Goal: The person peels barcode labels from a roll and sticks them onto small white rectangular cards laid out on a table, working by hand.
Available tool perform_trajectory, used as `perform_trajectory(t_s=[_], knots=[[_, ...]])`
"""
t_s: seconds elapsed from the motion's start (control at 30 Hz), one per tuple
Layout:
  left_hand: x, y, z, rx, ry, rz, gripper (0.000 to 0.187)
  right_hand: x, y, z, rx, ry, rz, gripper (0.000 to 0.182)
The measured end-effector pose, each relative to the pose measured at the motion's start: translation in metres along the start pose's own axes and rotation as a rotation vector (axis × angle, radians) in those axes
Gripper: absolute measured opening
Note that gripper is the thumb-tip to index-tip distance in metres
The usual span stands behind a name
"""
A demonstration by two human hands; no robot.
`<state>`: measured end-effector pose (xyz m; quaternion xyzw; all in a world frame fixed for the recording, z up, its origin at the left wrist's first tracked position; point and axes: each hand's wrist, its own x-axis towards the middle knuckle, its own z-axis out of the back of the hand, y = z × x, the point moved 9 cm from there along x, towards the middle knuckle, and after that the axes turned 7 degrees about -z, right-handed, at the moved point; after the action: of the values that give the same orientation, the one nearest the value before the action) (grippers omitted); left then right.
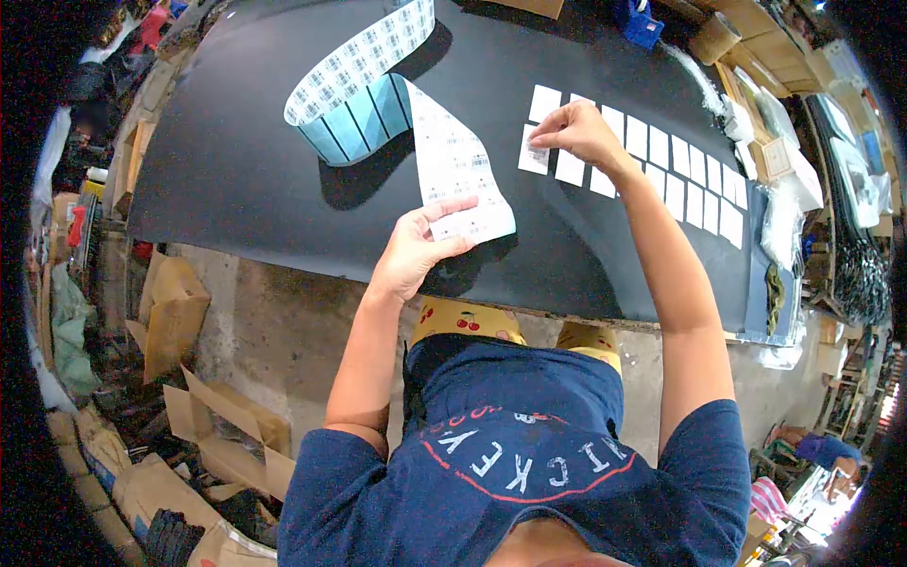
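Observation:
My left hand pinches the near end of a long strip of barcode labels, thumb below and fingers above. The strip curls away across the black table, showing its blue-green backing in one bend and printed barcodes in the far loop. My right hand is over the left end of two rows of small white cards. Its thumb and fingertips are pinched together at a small clear printed sticker on the nearer-row card. Part of a far-row card is hidden behind this hand.
More white cards run in two rows toward the table's right side. A blue holder and a tape roll sit at the far right edge. Cardboard boxes stand on the floor at left. Another person is at lower right.

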<state>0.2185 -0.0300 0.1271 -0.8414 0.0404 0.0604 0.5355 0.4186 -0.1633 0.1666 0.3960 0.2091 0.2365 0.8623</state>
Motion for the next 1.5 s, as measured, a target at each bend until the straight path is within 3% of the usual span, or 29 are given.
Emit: perform_trajectory(t_s=[0.5, 0.57, 0.67, 0.77, 0.87, 1.1, 1.17, 1.23, 1.3, 1.5], knots=[[0.000, 0.001, 0.000, -0.007, 0.001, -0.006, 0.049, -0.013, 0.000, -0.008, -0.068, -0.186, 0.062, 0.013], [-0.001, -0.001, 0.000, 0.005, -0.012, -0.020, 0.050, -0.023, 0.021, -0.005, -0.362, -0.314, 0.226, 0.010], [0.000, 0.002, 0.001, -0.001, -0.003, -0.015, 0.050, -0.030, 0.022, -0.002, -0.300, -0.306, 0.258, 0.011], [-0.001, 0.002, 0.002, -0.004, -0.018, -0.004, 0.050, -0.054, 0.030, 0.015, -0.153, -0.303, 0.235, 0.013], [-0.002, -0.001, -0.001, -0.016, -0.016, -0.003, 0.051, -0.085, 0.023, 0.019, -0.224, -0.167, 0.108, 0.013], [-0.002, -0.003, -0.004, 0.039, -0.013, -0.031, 0.052, -0.167, -0.018, 0.014, -0.269, -0.257, 0.013, 0.009], [-0.002, -0.003, -0.005, 0.028, -0.021, -0.021, 0.052, -0.179, -0.030, 0.016, -0.184, -0.369, -0.034, 0.008], [-0.001, -0.001, -0.005, 0.036, -0.011, -0.004, 0.052, -0.184, -0.034, 0.012, -0.172, -0.364, -0.072, 0.010], [-0.001, -0.003, -0.006, 0.045, -0.029, -0.027, 0.052, -0.194, -0.019, 0.018, -0.277, -0.545, 0.069, 0.010], [-0.001, -0.003, -0.006, 0.039, -0.031, -0.025, 0.052, -0.196, -0.024, 0.019, -0.276, -0.491, 0.007, 0.041]])
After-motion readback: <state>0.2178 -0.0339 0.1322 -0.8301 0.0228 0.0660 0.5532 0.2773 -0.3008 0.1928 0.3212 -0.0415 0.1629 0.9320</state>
